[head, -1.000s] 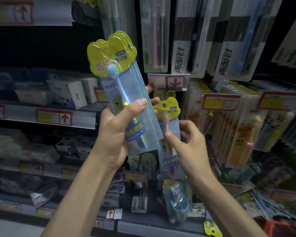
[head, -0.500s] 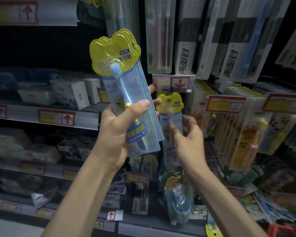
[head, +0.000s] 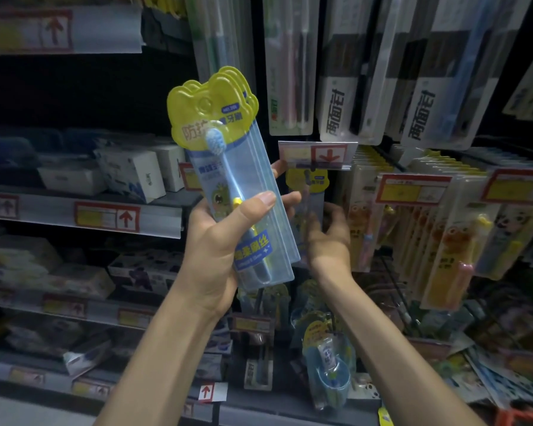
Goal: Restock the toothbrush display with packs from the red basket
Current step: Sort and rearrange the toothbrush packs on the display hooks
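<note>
- Toothbrush packs (head: pixel 246 182): a stack of flat, clear blue plastic sleeves with yellow frog-shaped card headers, held mid-air in front of the display, centre of view.
- Left hand (head: pixel 219 253): forearm comes up from bottom centre, palm toward the camera. Thumb (head: pixel 254 207) lies across the front sleeve, and the other fingertips show past the stack's right edge. It grips the lower half of the stack.
- Right hand (head: pixel 328 241): raised behind and right of the stack, back toward the camera, fingers loosely curled. It is motion-blurred, so I can't tell whether it holds anything.
- Hanging pack (head: pixel 308 182): same yellow header and clear sleeve, under the red-and-white price tag (head: pixel 317 155) and just above the right hand. Contact with the hand is unclear.
- Front sleeve: glossy and rigid-looking. It holds a blue-handled brush (head: pixel 228 170) with pale bristles and has a blue label near the bottom.
- Stack axis: long axis near vertical, headers up and leaning left, bottom end down-right. Brush head points up.
- To the right are rows of hanging packs with orange and yellow cartoon handles (head: pixel 443 238). To the left are white cartons (head: pixel 133 173) on a grey shelf (head: pixel 160 216).
</note>
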